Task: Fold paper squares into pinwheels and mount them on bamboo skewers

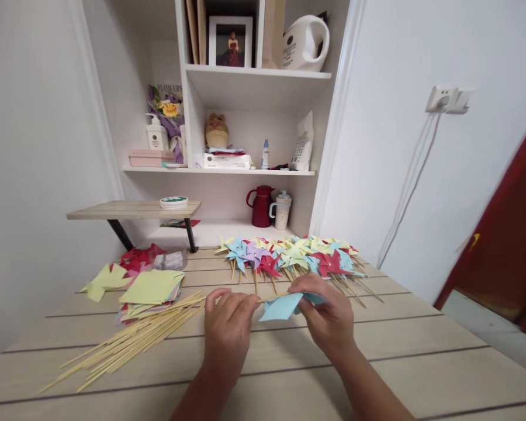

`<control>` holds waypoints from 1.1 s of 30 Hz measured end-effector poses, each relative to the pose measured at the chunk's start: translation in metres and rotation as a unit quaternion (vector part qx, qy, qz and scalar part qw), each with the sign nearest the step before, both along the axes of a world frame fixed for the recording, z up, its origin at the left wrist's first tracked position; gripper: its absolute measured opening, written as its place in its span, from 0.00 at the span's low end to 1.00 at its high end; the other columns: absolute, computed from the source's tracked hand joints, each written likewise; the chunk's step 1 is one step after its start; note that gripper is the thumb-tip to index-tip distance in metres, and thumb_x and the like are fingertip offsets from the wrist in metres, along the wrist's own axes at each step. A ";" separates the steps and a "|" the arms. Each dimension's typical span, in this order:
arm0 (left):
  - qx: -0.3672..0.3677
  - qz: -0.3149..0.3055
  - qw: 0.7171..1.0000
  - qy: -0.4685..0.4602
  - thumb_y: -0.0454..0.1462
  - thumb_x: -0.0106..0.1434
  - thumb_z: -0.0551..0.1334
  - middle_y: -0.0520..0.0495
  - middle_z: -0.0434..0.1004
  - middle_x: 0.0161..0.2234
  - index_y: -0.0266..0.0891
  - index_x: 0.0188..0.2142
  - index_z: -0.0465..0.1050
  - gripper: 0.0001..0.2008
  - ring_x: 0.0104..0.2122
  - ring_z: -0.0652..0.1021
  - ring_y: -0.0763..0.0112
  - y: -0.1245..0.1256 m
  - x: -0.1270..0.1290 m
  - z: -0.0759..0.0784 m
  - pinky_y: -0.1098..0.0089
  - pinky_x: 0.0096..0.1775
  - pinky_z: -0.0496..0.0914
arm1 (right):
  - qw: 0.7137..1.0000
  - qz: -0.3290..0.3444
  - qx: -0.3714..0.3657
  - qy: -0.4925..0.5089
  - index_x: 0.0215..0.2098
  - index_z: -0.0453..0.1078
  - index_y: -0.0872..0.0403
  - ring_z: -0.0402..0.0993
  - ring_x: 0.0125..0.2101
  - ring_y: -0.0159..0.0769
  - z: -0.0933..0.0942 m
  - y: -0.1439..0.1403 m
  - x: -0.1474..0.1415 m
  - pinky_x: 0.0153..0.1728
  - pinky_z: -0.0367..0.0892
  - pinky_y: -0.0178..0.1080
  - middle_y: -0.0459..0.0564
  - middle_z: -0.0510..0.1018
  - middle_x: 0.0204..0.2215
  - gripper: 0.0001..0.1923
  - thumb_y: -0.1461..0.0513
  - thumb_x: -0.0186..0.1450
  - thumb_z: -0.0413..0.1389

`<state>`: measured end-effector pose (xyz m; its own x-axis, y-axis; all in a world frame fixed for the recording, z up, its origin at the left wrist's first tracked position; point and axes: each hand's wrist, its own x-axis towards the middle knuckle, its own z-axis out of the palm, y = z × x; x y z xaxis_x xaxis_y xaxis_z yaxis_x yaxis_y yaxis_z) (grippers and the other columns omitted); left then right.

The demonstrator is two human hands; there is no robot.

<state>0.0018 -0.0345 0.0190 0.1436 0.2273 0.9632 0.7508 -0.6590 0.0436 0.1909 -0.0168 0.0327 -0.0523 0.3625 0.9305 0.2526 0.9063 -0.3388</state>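
Blue paper pinwheel (284, 305) — held just above the table (421, 362) near its middle, pinched between both hands. Left hand (228, 321) grips the thin wooden stick (263, 299); right hand (328, 316) closes on the folded blades. Light, flimsy, easily creased — best held by stick or hub. Finished pinwheels (289, 257) crowd the far edge; spare skewers (131, 339) lie left.

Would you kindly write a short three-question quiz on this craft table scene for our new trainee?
1. True or false: the left hand and right hand both hold the blue paper pinwheel.
2. Where is the bundle of wooden sticks: A) left of the hands, B) on the shelf?
3. What colour is the jug beside the cream mug?

Key: 1 true; 2 A; 3 red.
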 end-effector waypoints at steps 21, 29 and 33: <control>0.003 0.042 0.999 -0.020 0.29 0.66 0.58 0.52 0.81 0.30 0.41 0.37 0.76 0.09 0.30 0.78 0.71 0.002 -0.003 -0.007 0.60 0.47 0.62 | 0.999 0.005 -0.013 0.038 0.55 0.68 0.44 0.75 0.41 0.42 -0.008 0.009 0.002 0.43 0.70 0.48 0.51 0.76 0.43 0.20 0.62 0.65 0.59; -0.427 -0.132 0.824 -0.348 0.41 0.59 0.62 0.47 0.80 0.26 0.39 0.30 0.80 0.10 0.29 0.77 0.63 0.016 -0.002 -0.013 0.65 0.36 0.68 | 0.972 -0.044 -0.094 0.209 0.58 0.65 0.46 0.74 0.44 0.41 -0.006 0.013 0.001 0.47 0.69 0.48 0.53 0.72 0.48 0.19 0.55 0.69 0.53; -0.481 -0.207 0.727 -0.445 0.44 0.55 0.66 0.48 0.78 0.25 0.37 0.29 0.81 0.12 0.29 0.74 0.68 0.016 -0.003 -0.013 0.69 0.37 0.67 | 0.947 -0.039 -0.189 0.258 0.54 0.68 0.48 0.75 0.40 0.38 -0.005 0.016 0.000 0.46 0.69 0.45 0.51 0.73 0.43 0.18 0.52 0.68 0.54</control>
<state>-0.0015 -0.0189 0.0056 -0.1902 0.9715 0.1415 -0.1101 -0.1643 0.9802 0.1906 -0.0009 0.0276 0.4152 0.6588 0.6274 0.0263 0.6807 -0.7321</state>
